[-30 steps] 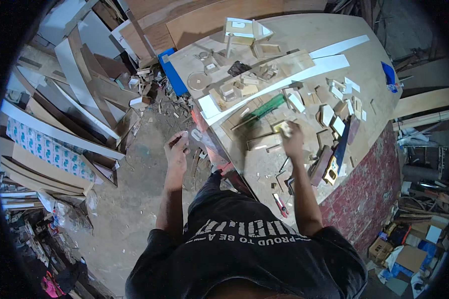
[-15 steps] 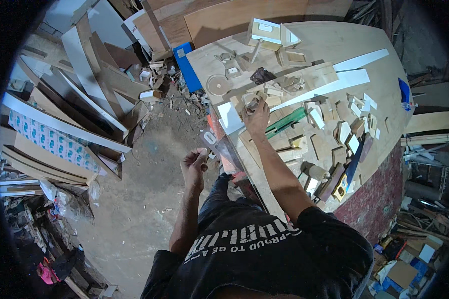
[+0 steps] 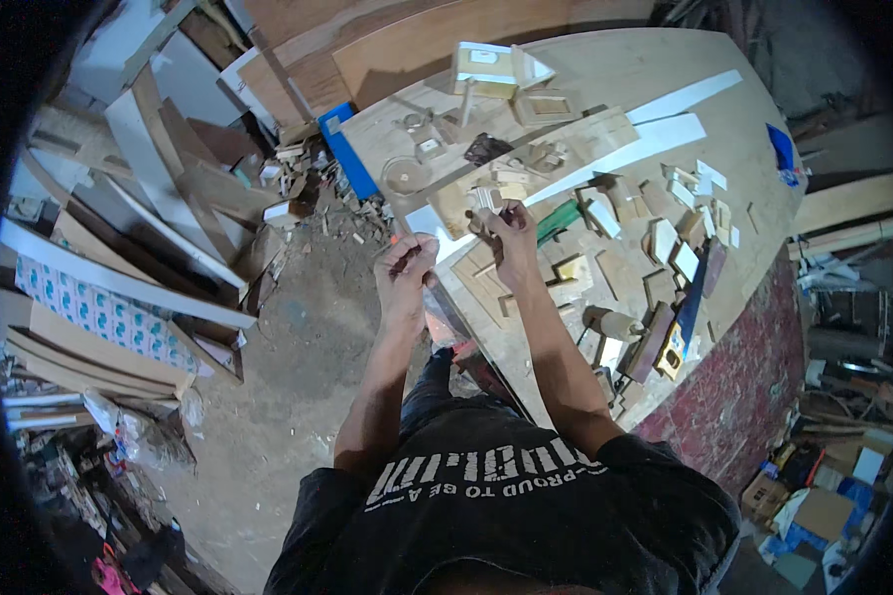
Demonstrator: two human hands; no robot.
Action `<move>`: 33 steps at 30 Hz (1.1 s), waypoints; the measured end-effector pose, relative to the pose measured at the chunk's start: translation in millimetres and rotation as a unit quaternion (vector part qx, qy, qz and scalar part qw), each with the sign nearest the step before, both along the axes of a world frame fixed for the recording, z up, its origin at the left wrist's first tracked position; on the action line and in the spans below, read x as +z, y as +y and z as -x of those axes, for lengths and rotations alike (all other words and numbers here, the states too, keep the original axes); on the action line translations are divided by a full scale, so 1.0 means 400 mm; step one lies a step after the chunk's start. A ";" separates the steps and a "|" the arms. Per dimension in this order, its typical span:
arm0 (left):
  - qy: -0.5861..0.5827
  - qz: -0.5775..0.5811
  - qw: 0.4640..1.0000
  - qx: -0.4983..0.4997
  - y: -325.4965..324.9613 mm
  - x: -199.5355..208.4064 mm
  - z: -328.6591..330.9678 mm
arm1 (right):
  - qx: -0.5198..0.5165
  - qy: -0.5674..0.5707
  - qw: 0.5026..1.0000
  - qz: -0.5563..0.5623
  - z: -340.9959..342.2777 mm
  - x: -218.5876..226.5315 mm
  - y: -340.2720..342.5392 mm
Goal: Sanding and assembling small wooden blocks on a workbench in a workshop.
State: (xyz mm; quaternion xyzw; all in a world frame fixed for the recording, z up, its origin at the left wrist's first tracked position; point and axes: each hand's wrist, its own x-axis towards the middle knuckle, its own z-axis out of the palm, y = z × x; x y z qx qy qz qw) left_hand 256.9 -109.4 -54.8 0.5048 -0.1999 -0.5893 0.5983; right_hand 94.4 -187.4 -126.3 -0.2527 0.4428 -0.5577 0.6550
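Small pale block (image 3: 483, 199) lies nearest my right hand (image 3: 515, 238), at its bent fingers, ahead-right of my half-curled left hand (image 3: 405, 270); long axis and either hand's grip, I can't tell.

On my feed: cool, bright lt on the tabletop (image 3: 630, 71), white strip (image 3: 665, 139) nr blown out, dk shadow low on plywood panel (image 3: 422, 45); edges bend, corners blk.

The tabletop (image 3: 665, 59) is pale wood. Brown wooden panels (image 3: 407, 50) stand beyond its far edge. Grey, debris-strewn floor (image 3: 288, 397) extends beyond its left edge; a worn dark-red surface (image 3: 724, 397) adjoins its right edge. Light casts shadow on the panels.
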 end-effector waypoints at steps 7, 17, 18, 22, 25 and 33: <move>-0.010 0.095 0.991 -0.096 0.024 0.133 0.164 | 0.004 -0.156 0.987 0.025 0.144 0.294 0.194; -0.057 0.160 0.960 -0.221 0.159 0.235 0.408 | -0.076 -0.163 0.983 -0.026 0.353 0.432 0.444; -0.052 0.153 0.962 -0.221 0.174 0.240 0.426 | -0.067 -0.182 0.981 0.005 0.373 0.430 0.463; -0.079 0.211 0.944 -0.242 0.212 0.236 0.483 | -0.081 -0.196 0.977 0.030 0.442 0.423 0.527; -0.122 0.218 0.931 -0.266 0.240 0.258 0.517 | -0.086 -0.164 0.981 0.052 0.474 0.439 0.567; -0.170 0.288 0.893 -0.301 0.281 0.271 0.574 | -0.134 -0.120 0.982 0.052 0.507 0.480 0.631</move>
